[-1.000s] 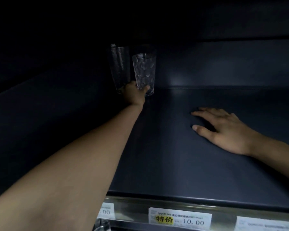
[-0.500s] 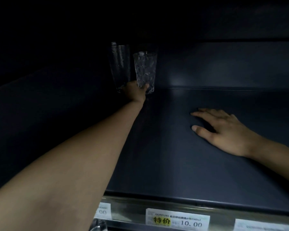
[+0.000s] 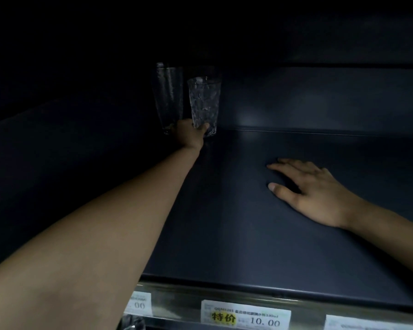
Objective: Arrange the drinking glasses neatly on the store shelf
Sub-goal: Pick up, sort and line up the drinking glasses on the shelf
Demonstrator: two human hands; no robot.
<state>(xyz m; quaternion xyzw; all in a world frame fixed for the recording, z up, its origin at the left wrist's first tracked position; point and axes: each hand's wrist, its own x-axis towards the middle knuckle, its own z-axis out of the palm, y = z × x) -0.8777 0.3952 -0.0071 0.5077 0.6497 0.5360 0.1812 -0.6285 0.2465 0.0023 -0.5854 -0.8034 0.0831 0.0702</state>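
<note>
Grip check: my left hand (image 3: 189, 135) clasps the base of the textured glass (image 3: 204, 101), which stands upright deep at the back of the shelf (image 3: 236, 234), about 11 o'clock from me. A tall glass (image 3: 168, 94) stands just at its 9 o'clock; I cannot tell whether they touch. My right hand (image 3: 317, 194) lies released, palm flat on the shelf at 2 o'clock. A price tag (image 3: 246, 316) reading 10.00 sits at 6 o'clock.

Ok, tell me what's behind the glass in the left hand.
Behind the glass, only the dark back wall shows; a taller glass stands beside it. The left hand covers part of both bases, and shadow hides the rest.
</note>
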